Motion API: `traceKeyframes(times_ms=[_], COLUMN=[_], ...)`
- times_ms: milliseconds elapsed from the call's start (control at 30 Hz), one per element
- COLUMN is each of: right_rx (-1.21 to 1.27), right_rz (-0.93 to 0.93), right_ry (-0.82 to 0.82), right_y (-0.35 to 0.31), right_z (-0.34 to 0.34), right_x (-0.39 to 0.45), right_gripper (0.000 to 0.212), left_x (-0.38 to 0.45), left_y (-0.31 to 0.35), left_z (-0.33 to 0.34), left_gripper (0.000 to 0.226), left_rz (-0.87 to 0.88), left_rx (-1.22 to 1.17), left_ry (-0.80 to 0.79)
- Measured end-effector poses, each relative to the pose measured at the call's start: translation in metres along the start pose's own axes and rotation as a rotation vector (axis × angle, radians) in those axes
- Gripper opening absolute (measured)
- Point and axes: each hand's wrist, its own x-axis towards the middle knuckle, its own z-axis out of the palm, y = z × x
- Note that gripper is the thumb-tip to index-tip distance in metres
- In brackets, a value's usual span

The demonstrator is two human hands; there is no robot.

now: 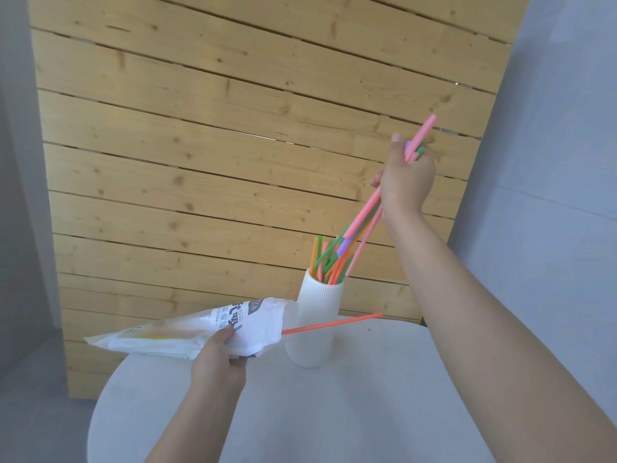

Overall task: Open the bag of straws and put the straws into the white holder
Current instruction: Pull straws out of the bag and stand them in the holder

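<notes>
The fingers (395, 142) of the right hand (405, 182) are clamping a slanting bundle of straws (362, 222) at the right of the frame, their lower ends hanging just above the straws standing in the white holder (314, 315) at lower centre. The left hand (217, 359), at lower left, is pinching the bag (187, 332) over the bench (334, 412). One orange straw (334, 324) is sticking out of the bag's open end across the holder.
</notes>
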Motion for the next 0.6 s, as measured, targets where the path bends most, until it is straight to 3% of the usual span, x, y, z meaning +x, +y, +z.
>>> traceKeyframes(times_ms=[167,333,600], right_rx=[-0.054,-0.129,-0.115], right_rz=[-0.039,-0.115,-0.084], right_ry=[-0.096,-0.157,-0.201], right_y=[-0.002,-0.005,0.009], right_z=[0.018,0.032,0.042], right_x=[0.001,0.004,0.001], right_gripper=[0.019,0.021,0.014], left_x=[0.001,0.002,0.003], left_y=[0.0,0.001,0.002], left_z=[-0.002,-0.001,-0.003], left_gripper=[0.019,0.014,0.017], left_rz=[0.004,0.003,-0.005], left_rx=[-0.003,-0.008,-0.007], left_ry=[-0.006,-0.002,-0.009])
